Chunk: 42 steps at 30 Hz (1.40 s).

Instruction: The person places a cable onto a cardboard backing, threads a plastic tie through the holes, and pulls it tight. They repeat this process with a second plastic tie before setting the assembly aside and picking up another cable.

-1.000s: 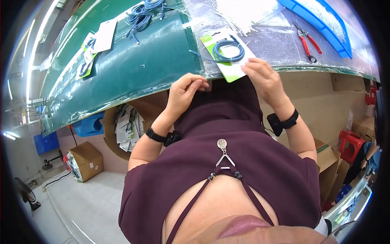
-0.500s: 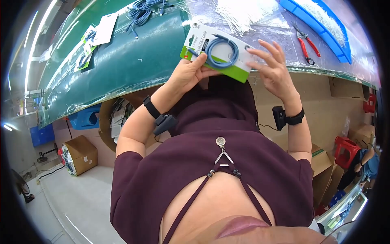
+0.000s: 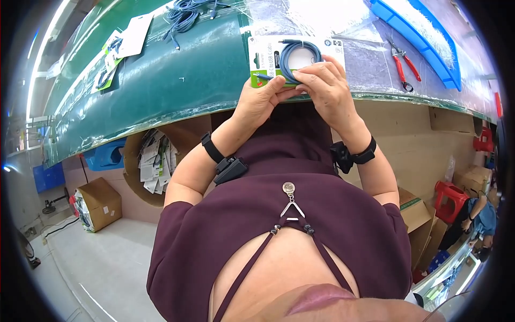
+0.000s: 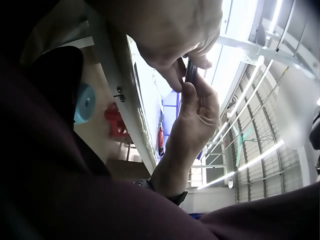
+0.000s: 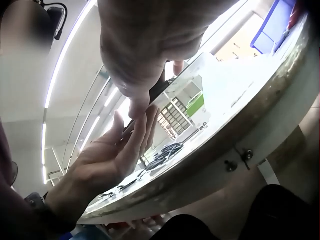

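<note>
A white and green packaging card (image 3: pixel 335 49) lies tilted towards me over the table's near edge, carrying a coiled blue USB-C cable (image 3: pixel 287 61) bound by a tie at its top. My left hand (image 3: pixel 256 102) grips the card's lower left corner, thumb on the front and fingers beneath. With its fingers bent over the coil's lower right side, my right hand (image 3: pixel 330 91) holds the cable against the card. In the left wrist view the right hand (image 4: pixel 192 125) pinches a dark edge of this pack. The left hand (image 5: pixel 107 157) supports it from below in the right wrist view.
Red-handled pliers (image 3: pixel 401 64) lie right of the card, near a blue tray (image 3: pixel 429 59) of white ties. More white ties (image 3: pixel 311 13) are spread behind. Further left are loose blue cables (image 3: pixel 182 21) and several cards (image 3: pixel 134 37). A carton (image 3: pixel 129 166) of packs stands below.
The left hand has taken hold of the card, which was lifted and turned so its print faces me. The right hand has moved from beside the card onto the coil.
</note>
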Available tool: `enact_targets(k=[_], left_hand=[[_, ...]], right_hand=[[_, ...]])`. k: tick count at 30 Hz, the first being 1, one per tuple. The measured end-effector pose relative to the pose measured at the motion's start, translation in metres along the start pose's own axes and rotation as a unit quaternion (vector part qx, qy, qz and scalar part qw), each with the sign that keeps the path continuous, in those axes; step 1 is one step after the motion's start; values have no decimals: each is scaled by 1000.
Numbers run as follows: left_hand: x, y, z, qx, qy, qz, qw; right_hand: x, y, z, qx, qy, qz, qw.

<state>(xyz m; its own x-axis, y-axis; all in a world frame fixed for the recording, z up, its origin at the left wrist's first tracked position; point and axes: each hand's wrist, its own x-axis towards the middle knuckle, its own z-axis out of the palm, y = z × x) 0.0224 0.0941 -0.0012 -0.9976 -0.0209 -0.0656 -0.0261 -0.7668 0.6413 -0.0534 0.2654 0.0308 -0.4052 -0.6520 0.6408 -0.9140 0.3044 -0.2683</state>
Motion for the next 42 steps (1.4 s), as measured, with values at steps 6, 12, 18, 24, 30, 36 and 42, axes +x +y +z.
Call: enact_targets(k=[6, 12, 18, 24, 30, 36, 42], left_hand=[[0, 5, 6, 19, 17, 24, 999], [-3, 7, 9, 62, 38, 24, 997], [-6, 4, 12, 40, 47, 35, 998], [-3, -6, 20, 68, 94, 72, 991], [5, -20, 18, 65, 155, 79, 983], [11, -14, 11, 33, 106, 75, 991], [11, -7, 13, 19, 64, 70, 995]], right_hand=[[5, 19, -12, 56, -9, -7, 998], [19, 6, -21, 116, -20, 71, 991], [19, 5, -21, 123, -46, 78, 988], [16, 5, -20, 107, -51, 66, 991], [9, 18, -6, 110, -68, 76, 989], [9, 12, -1, 102, -26, 81, 991], [14, 10, 0, 64, 17, 67, 996]])
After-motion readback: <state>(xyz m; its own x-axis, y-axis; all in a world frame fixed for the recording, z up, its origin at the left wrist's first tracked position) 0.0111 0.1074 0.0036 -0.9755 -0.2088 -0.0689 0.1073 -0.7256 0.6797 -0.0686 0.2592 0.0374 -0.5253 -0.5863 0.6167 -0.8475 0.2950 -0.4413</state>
